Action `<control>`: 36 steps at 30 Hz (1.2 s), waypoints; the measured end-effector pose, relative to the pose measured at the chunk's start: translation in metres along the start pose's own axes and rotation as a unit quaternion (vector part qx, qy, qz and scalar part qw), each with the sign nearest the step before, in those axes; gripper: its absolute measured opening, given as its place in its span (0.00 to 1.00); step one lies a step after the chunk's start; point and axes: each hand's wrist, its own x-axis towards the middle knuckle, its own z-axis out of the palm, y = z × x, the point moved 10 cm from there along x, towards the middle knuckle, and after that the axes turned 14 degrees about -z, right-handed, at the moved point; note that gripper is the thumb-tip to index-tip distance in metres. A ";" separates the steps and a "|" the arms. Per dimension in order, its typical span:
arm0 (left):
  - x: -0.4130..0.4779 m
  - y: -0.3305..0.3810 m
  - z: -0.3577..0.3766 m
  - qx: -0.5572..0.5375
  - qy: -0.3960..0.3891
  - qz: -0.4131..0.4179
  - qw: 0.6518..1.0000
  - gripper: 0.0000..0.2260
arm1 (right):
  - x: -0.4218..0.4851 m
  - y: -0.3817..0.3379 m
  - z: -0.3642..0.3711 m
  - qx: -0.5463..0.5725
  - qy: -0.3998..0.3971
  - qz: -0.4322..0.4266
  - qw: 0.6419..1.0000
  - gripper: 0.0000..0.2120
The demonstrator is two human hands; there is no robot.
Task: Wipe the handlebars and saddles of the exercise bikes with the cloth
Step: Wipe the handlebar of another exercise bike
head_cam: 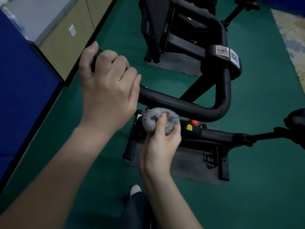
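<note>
A black padded handlebar (189, 107) of an exercise bike curves across the middle of the view. My left hand (107, 90) is wrapped around the bar's left end. My right hand (160, 142) holds a bunched grey cloth (158, 119) pressed against the underside of the bar, just right of my left hand. The bike's black saddle (297, 119) shows partly at the right edge. A QR sticker (222, 50) marks the bar's central clamp.
A second black bike (165, 27) stands behind on a grey mat. The near bike's base rests on a grey mat (189, 166) over green floor. A blue panel (21, 90) and a beige cabinet (66, 38) line the left side. My shoe (135, 190) is below.
</note>
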 end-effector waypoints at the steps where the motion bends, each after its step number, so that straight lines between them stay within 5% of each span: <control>1: 0.000 0.000 0.000 0.001 0.001 0.001 1.000 0.15 | -0.001 0.005 0.002 0.002 -0.011 0.017 1.000 0.19; 5: 0.000 0.000 0.000 0.007 -0.002 0.004 1.000 0.16 | -0.003 0.018 0.016 0.000 -0.083 0.067 0.994 0.32; 12: 0.001 0.004 -0.001 0.020 -0.019 0.006 1.000 0.15 | 0.006 -0.003 0.005 0.142 -0.089 0.094 0.981 0.09; 21: -0.020 0.047 0.018 -0.018 -0.105 0.061 0.992 0.16 | 0.013 -0.018 -0.010 0.147 -0.078 0.082 0.983 0.08; 27: -0.021 0.046 0.019 -0.027 -0.100 0.054 0.993 0.16 | 0.032 -0.030 -0.041 0.159 -0.018 0.051 0.986 0.11; 32: -0.020 0.046 0.018 -0.032 -0.093 0.047 0.994 0.16 | 0.021 -0.021 -0.025 0.165 -0.058 0.076 0.982 0.07; 36: -0.021 0.045 0.017 -0.041 -0.090 0.041 0.994 0.16 | 0.033 -0.028 -0.041 0.153 -0.050 0.051 0.986 0.14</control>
